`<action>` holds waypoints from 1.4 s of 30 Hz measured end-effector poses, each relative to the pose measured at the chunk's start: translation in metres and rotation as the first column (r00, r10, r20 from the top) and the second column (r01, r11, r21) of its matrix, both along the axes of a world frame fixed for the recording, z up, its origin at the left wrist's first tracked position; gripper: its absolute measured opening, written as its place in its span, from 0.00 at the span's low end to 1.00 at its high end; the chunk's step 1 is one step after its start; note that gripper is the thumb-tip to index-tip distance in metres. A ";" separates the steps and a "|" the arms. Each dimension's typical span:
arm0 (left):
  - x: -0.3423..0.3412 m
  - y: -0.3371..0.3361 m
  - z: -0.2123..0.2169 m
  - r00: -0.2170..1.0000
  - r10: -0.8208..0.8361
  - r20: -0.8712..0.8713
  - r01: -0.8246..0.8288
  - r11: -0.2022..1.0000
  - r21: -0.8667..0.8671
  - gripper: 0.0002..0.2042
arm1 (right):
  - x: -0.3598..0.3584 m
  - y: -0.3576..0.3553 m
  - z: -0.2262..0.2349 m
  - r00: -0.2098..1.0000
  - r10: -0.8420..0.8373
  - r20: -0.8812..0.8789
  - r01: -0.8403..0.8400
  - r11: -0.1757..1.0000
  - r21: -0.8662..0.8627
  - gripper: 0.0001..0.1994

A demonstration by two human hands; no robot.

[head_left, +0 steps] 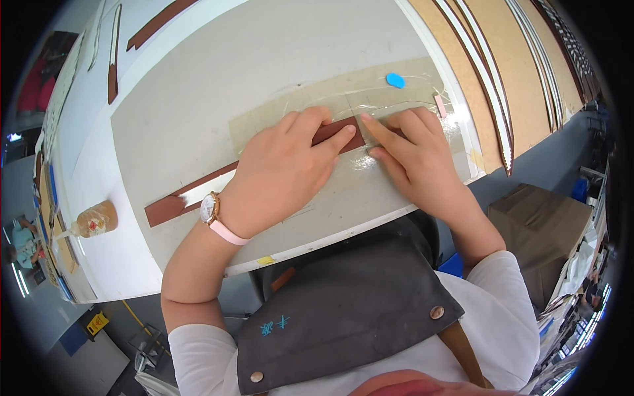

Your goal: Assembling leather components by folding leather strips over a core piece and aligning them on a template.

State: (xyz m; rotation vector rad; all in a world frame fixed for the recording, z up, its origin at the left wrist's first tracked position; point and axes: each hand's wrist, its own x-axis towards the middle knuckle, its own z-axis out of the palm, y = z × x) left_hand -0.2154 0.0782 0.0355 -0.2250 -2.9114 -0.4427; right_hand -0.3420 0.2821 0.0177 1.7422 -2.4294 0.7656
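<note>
White tabletop point(86, 178) is spread across the scene, and its middle is covered by a grey mat point(198, 119). At the far right, a tan board point(528, 122) is overlaid with long brown-and-white strips point(485, 79). Below the near table edge, a dark grey apron point(350, 310) is worn over a white shirt. On the mat, a brown strip point(162, 214) is laid obliquely from near left to the centre; its white middle layer is exposed between brown edges. The strip is partly covered by the left hand point(281, 171), whose thumb is pressed on its right end and whose other fingers are curled at the far side; whether the strip is pinched cannot be told. The right hand point(426, 158) is placed just beside that end, with index finger and thumb parted by a small gap; nothing is seen gripped. At the left, an amber bottle point(98, 219) is laid on the tabletop. A pink-strapped watch point(210, 208) is worn on the left wrist. Beyond the right hand, a blue piece point(395, 80) and a smaller pink piece point(440, 106) are placed.
</note>
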 end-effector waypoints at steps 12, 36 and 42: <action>-0.001 -0.001 0.002 0.999 0.004 0.041 -0.006 0.998 0.055 0.21 | 0.015 0.002 -0.003 0.997 0.073 -0.025 -0.075 0.992 -0.097 0.21; 0.040 -0.025 -0.010 0.997 0.049 -0.067 -0.040 0.990 0.136 0.16 | 0.030 -0.011 -0.003 0.969 0.093 -0.229 -0.083 0.995 0.054 0.18; 0.040 -0.026 -0.013 0.994 0.049 -0.103 -0.031 0.984 0.175 0.12 | 0.055 -0.024 -0.008 0.959 0.024 -0.282 0.009 0.994 0.114 0.26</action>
